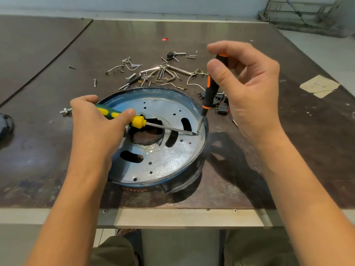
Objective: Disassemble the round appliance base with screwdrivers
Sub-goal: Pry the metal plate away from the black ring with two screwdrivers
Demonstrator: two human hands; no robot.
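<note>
Gripping a screwdriver in each hand, a person worked over a round appliance base (178,181) that sat near the front edge of a dark, scuffed surface (249,169). The left hand (94,129) was curled round the green-and-yellow screwdriver (118,115), thumb pressed along its handle, and laid the long shaft low across the base's central opening. The right hand (251,89) pinched the top of the black-and-orange screwdriver (210,89) between thumb and fingers and held it nearly upright. Both tips met at one spot on the silver metal plate (169,158), close to the base's right rim. The plate showed small round holes and three dark oblong slots around a ragged central hole (146,138), and a blue wall ringed it.

Behind the base lay a scatter of loose screws, bolts, bent brackets and thin wire (153,73). Small black switch parts (221,109) lay just beside the base's right side, partly behind the upright tool. A bolt with a nut (65,111) lay near the left hand's knuckles. A small red scrap (165,39) lay farther back, and a torn patch of pale tape (318,86) was stuck on the surface to the right. A dark object (5,123) showed at the left edge, too cut off to identify.
</note>
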